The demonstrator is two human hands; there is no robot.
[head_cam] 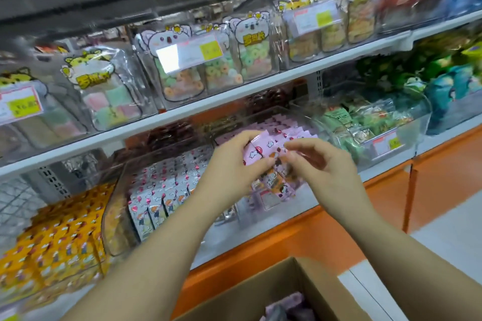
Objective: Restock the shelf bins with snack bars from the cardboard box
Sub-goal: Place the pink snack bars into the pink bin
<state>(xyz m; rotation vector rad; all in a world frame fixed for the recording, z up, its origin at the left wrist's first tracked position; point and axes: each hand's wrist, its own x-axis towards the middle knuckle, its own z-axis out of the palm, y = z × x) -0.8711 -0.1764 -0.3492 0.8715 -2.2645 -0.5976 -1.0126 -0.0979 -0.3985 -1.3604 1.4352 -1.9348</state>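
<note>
My left hand [234,164] grips a small stack of pink snack bars [260,150] in front of the clear shelf bin [292,122] that holds more pink bars. My right hand [320,161] is beside the stack, its fingertips pinching the lower end of the bars. The cardboard box [287,286] stands open at the bottom of the view, with a few purple-grey packets [287,307] showing inside. Left of the pink bin, a clear bin of white bars [167,190] is nearly full.
A bin of yellow bars [57,237] stands at the far left and a bin of green packets [365,122] to the right. The shelf above carries bags of candy [214,68] with price tags. An orange base cabinet [300,237] runs below the shelf.
</note>
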